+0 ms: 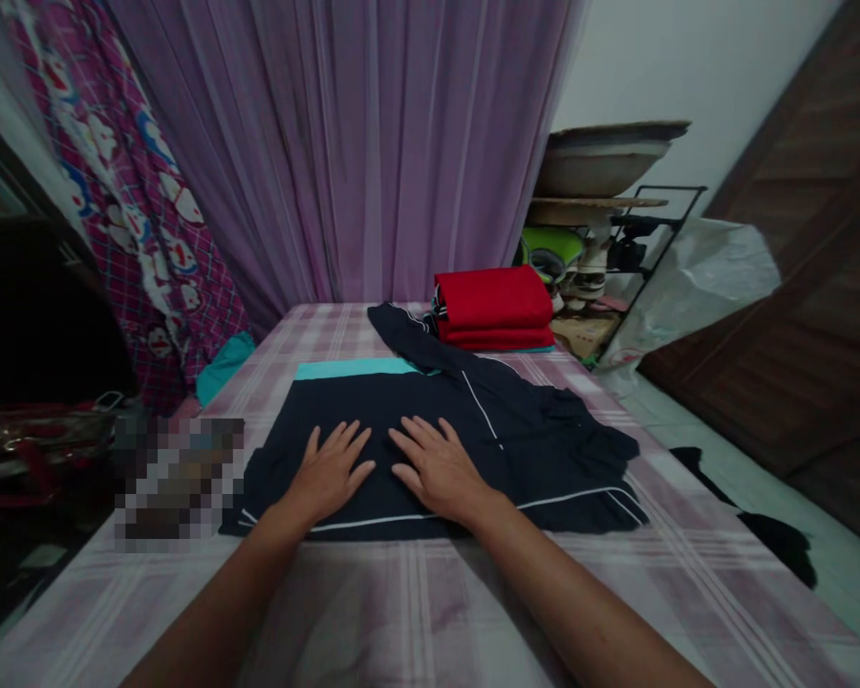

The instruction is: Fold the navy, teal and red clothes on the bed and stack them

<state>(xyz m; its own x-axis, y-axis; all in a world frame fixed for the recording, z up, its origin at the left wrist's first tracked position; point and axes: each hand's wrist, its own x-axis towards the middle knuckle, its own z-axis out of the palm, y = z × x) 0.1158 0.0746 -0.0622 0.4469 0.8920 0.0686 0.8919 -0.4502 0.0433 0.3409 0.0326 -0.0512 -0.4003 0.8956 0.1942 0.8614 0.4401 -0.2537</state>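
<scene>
A dark navy garment point(401, 401) with white piping and a turquoise band along its far left edge is spread on a checked cloth point(373, 612). It looks like a jacket or sports shirt, with one sleeve stretched toward the back and the collar end to the right. My left hand point(333, 468) lies flat on its left half, fingers spread. Beside it, my right hand point(437, 468) rests palm down near the middle, fingers also apart. Neither hand grips the fabric.
Folded red clothes point(494, 306) are stacked at the table's far right corner. A pixelated patch point(179, 483) covers something to the left. Purple curtains point(373, 143) hang behind. On the right stand a cluttered rack point(659, 258) and a translucent plastic bag point(717, 277); dark cloth point(774, 540) lies below.
</scene>
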